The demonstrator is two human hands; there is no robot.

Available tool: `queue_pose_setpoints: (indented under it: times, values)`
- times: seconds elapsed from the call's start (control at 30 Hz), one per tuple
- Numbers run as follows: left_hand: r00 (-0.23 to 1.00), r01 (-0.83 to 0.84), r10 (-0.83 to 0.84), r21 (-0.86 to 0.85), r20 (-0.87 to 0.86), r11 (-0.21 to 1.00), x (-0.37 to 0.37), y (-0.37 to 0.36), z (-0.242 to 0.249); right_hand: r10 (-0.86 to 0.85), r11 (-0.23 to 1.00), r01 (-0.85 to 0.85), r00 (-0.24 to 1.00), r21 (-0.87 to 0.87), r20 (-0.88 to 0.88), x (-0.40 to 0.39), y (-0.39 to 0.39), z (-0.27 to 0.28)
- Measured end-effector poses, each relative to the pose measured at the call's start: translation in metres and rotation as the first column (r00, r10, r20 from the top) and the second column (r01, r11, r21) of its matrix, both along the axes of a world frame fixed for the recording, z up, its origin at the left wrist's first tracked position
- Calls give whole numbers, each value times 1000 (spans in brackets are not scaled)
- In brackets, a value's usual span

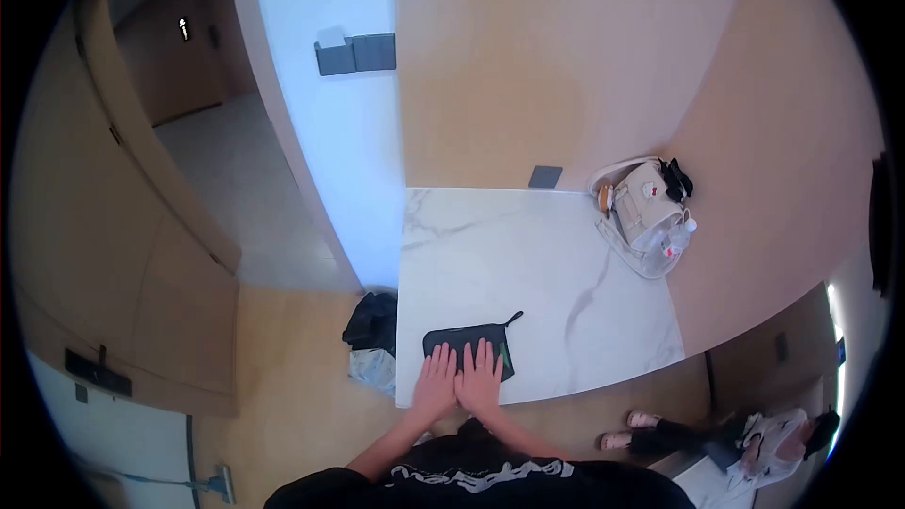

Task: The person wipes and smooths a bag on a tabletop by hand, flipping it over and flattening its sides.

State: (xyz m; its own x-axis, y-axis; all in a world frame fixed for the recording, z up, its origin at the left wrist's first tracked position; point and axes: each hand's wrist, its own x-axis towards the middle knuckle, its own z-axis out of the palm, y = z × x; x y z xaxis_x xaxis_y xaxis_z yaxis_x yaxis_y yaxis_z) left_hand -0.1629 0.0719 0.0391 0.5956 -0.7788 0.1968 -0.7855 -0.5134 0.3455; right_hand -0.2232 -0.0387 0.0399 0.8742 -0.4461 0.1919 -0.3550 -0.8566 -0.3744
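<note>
A flat black zip pouch [460, 335] with a short wrist strap lies on the white marbled counter [509, 254], close to its front edge. My left hand [437, 379] rests on the pouch's left part with its fingers stretched out. Beside it my right hand [482, 375] lies flat on the pouch's right part, its thumb side against the left hand. A small green patch shows on the pouch at the right hand's edge. Neither hand is wrapped round anything.
A cream bag [641, 212] with straps and hanging trinkets stands at the counter's back right. Black and pale bags [371, 330] sit left of the counter. A person [764, 448] sits at lower right. A door [123, 254] stands at left, and wall switches [356, 55] are above.
</note>
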Motion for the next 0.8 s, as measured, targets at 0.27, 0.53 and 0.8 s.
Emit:
queue_pose_setpoints:
  times: [0.27, 0.53, 0.8]
  values:
    - [993, -95, 98, 54, -61, 994, 15, -41, -1, 51, 997, -48, 997, 53, -65, 27, -43, 19]
    - [983, -180, 178, 50, 36, 982, 70, -89, -8, 108, 994, -108, 994, -12, -14, 82, -83, -1]
    - [985, -42, 48, -42, 168, 998, 209, -147, -7, 30, 997, -23, 994, -70, 102, 215, -143, -16]
